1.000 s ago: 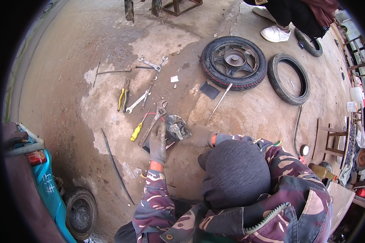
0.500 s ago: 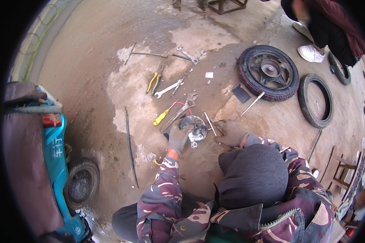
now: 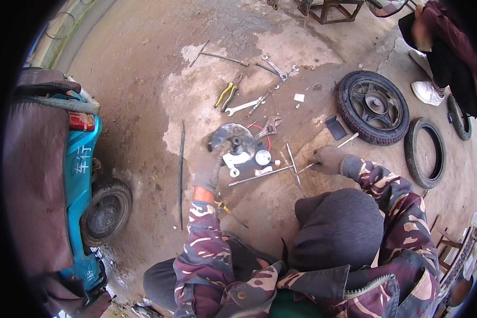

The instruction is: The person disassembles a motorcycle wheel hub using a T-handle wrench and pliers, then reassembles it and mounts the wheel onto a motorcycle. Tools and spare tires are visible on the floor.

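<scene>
In the head view, take the spoked wheel [image 3: 375,103] with its tyre as your landmark. Well to its left and nearer to you, your left hand [image 3: 206,165] is clamped on the edge of a round metal plate [image 3: 243,137], fingers lying over its dirty face. Your right hand [image 3: 329,160] is just below and left of the wheel, its fingers bent at a thin rod [image 3: 304,168]; whether they are closed tight on it, you cannot tell from here. A pale handle [image 3: 349,140] shows between that hand and the wheel.

Left of the wheel and nearer to you than it, a T-shaped tool [image 3: 262,176] lies between your hands, with a small pale disc [image 3: 263,157] and a white ring [image 3: 234,172] close to the plate. Between plate and wheel lie the adjustable wrench [image 3: 270,127] and a red loop [image 3: 269,142]; a dark flat square [image 3: 335,127] sits just beside the wheel's left edge. Farther left of the wheel you have open-ended wrenches [image 3: 244,108] and yellow-and-black pliers [image 3: 228,95]. To the wheel's right stands a loose tyre [image 3: 411,153], lying flat, and a person's white shoe [image 3: 425,93]
</scene>
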Demonstrator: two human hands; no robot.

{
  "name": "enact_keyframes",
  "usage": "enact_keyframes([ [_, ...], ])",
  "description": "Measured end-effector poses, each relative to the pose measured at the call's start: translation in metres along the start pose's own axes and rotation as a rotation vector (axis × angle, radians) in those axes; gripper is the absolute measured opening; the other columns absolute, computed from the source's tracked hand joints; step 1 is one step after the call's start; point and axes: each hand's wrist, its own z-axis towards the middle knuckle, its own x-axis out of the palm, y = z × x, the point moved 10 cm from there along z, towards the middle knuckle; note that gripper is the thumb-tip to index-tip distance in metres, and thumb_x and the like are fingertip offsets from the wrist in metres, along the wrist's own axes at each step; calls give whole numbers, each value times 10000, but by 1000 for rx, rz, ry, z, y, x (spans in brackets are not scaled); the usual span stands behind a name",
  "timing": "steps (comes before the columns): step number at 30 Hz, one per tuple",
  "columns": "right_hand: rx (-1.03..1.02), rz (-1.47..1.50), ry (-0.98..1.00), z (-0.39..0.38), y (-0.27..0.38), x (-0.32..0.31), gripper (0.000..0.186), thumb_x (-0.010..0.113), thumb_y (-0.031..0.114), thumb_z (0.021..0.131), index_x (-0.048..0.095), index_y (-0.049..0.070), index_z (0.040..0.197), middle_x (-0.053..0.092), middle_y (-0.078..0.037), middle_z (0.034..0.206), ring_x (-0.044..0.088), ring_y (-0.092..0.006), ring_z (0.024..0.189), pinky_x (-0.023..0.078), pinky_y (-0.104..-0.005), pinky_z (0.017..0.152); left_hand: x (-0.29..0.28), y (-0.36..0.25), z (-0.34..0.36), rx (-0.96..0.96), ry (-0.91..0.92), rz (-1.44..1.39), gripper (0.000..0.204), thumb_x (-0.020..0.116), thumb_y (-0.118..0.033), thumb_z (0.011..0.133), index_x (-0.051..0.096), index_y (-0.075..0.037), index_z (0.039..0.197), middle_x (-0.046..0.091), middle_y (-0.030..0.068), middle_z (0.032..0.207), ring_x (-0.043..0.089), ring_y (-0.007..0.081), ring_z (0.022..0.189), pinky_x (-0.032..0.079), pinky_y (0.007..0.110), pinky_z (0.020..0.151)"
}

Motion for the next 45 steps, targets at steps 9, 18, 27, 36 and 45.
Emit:
enact_keyframes([
  [9,-380,-22,-362,112,177,-25,470,678,404,970,682,149,1364,722,-176,1184,700,-385,1149,544,-512,1005,-80,-98,7,176,80,-119,863,818,-444,938,478,115,1501,657,206,1363,657,263,1241,519,369,1100],
  [18,237,66,-314,39,8,-51,557,703,405,919,671,130,1402,726,-176,1218,712,-388,1101,578,-511,934,-133,-174,-74,21,236,289,686,820,-151,841,555,65,1435,687,149,1282,663,218,1159,516,346,1054],
  [27,814,-282,-455,-81,-143,-104,940,855,438,776,464,67,1546,590,-218,1435,592,-426,1313,498,-550,1067,-106,-117,-126,-122,250,91,702,888,-303,852,592,70,1367,701,117,1208,657,187,1103,512,333,1009],
  [36,849,-347,-446,-104,-180,-92,994,859,378,740,422,140,1601,611,-211,1379,636,-416,1242,527,-524,1022,-99,-114,-113,-193,249,55,627,847,-182,855,589,77,1365,721,133,1189,682,195,1079,539,342,987],
  [45,866,-493,-315,-90,-187,-80,991,885,336,707,433,46,1540,628,-211,1339,630,-418,1253,561,-509,1008,-118,-112,-116,-26,252,346,633,844,-164,802,633,43,1362,707,165,1203,693,243,1097,535,362,997],
])
